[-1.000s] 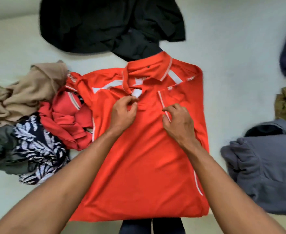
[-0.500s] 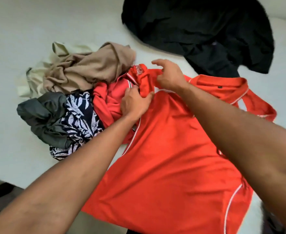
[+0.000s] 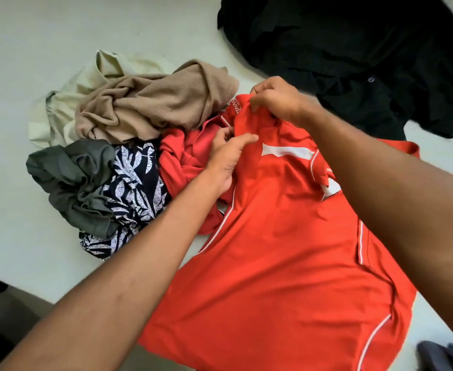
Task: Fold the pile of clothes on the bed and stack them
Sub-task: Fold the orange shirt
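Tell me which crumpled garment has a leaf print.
The navy garment with white leaves, between the grey garment and the crumpled red garment; no other shows leaves.

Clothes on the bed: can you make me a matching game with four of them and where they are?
1 orange-red polo shirt with white stripes
2 black buttoned shirt
3 tan ribbed knit top
4 navy cloth with white leaves

A crumpled, left side, farther away
B pinched by the left hand and right hand
C spread out, far right
D crumpled, left side, nearer

Pairs: 1-B, 2-C, 3-A, 4-D
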{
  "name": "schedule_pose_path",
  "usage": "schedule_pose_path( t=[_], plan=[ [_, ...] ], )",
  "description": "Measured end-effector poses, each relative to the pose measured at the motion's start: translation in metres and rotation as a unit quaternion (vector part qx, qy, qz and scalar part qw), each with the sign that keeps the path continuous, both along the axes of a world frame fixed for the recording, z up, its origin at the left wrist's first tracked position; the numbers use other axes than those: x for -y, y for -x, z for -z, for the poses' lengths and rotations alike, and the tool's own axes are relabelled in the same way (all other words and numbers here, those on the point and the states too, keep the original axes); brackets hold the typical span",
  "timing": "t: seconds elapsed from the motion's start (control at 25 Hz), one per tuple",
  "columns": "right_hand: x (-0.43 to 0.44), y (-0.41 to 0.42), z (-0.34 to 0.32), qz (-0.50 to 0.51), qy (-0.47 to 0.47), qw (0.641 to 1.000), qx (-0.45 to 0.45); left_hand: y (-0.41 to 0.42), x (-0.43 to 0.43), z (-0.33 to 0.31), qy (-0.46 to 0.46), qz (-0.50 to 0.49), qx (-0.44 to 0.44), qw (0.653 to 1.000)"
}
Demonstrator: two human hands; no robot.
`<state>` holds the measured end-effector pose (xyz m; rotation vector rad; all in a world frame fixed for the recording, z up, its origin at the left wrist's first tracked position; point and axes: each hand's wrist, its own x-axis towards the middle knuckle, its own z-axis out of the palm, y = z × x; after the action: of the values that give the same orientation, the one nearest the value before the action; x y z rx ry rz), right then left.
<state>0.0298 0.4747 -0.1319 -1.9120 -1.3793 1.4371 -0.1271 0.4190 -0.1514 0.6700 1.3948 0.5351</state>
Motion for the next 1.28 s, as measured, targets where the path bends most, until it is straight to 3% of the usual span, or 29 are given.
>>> schedule_pose_path(
  t=[0.12, 0.24, 0.28, 0.36, 0.44, 0.52, 0.56, 0.64, 0.72, 0.8, 0.84, 0.92, 0.96, 1.04, 1.12, 1.2, 1.28],
  plan=[
    [-0.002, -0.015, -0.019, -0.044, 0.021, 0.999, -0.02, 0.0, -0.012, -0.006, 0.004, 0.033, 0.056, 0.998],
    [0.002, -0.024, -0.03, -0.124, 0.042, 0.99, -0.045, 0.007, -0.028, -0.008, -0.134, 0.107, 0.007, 0.985],
    [0.002, -0.026, -0.032, -0.123, 0.041, 0.989, -0.067, 0.01, -0.035, -0.007, -0.207, 0.164, -0.032, 0.964],
    [0.004, -0.031, -0.038, -0.121, 0.031, 0.987, -0.105, 0.013, -0.052, -0.014, -0.332, 0.318, -0.106, 0.882],
    [0.006, -0.038, -0.039, -0.131, 0.029, 0.984, -0.121, 0.011, -0.073, -0.031, -0.332, 0.429, -0.15, 0.827],
    [0.008, -0.044, -0.036, -0.115, 0.02, 0.985, -0.124, 0.017, -0.089, -0.043, -0.277, 0.482, -0.203, 0.806],
    [0.01, -0.046, -0.034, -0.095, 0.002, 0.99, -0.105, 0.024, -0.094, -0.044, -0.252, 0.486, -0.217, 0.808],
    [0.013, -0.046, -0.028, -0.074, -0.057, 0.996, -0.01, 0.04, -0.095, -0.043, -0.213, 0.445, -0.201, 0.846],
    [0.017, -0.04, -0.022, -0.105, -0.114, 0.98, 0.124, 0.049, -0.084, -0.043, -0.195, 0.362, -0.176, 0.894],
    [0.022, -0.029, -0.016, -0.114, -0.15, 0.956, 0.226, 0.052, -0.073, -0.05, -0.231, 0.28, -0.218, 0.906],
    [0.024, -0.024, -0.012, -0.095, -0.164, 0.95, 0.249, 0.054, -0.068, -0.055, -0.277, 0.261, -0.258, 0.888],
    [0.029, -0.02, -0.008, -0.039, -0.174, 0.953, 0.246, 0.053, -0.053, -0.067, -0.392, 0.259, -0.337, 0.816],
    [0.033, -0.02, -0.009, -0.016, -0.17, 0.957, 0.235, 0.049, -0.043, -0.075, -0.442, 0.268, -0.357, 0.778],
    [0.043, -0.022, -0.016, 0.009, -0.151, 0.968, 0.201, 0.036, -0.022, -0.086, -0.496, 0.304, -0.338, 0.74],
    [0.061, -0.031, -0.02, 0.012, -0.133, 0.976, 0.174, 0.014, 0.009, -0.087, -0.489, 0.372, -0.323, 0.72],
    [0.086, -0.044, -0.015, 0.012, -0.101, 0.978, 0.181, -0.012, 0.04, -0.07, -0.437, 0.456, -0.368, 0.683],
    [0.112, -0.057, -0.004, 0.028, -0.074, 0.978, 0.195, -0.039, 0.072, -0.043, -0.356, 0.527, -0.349, 0.688]
  ],
)
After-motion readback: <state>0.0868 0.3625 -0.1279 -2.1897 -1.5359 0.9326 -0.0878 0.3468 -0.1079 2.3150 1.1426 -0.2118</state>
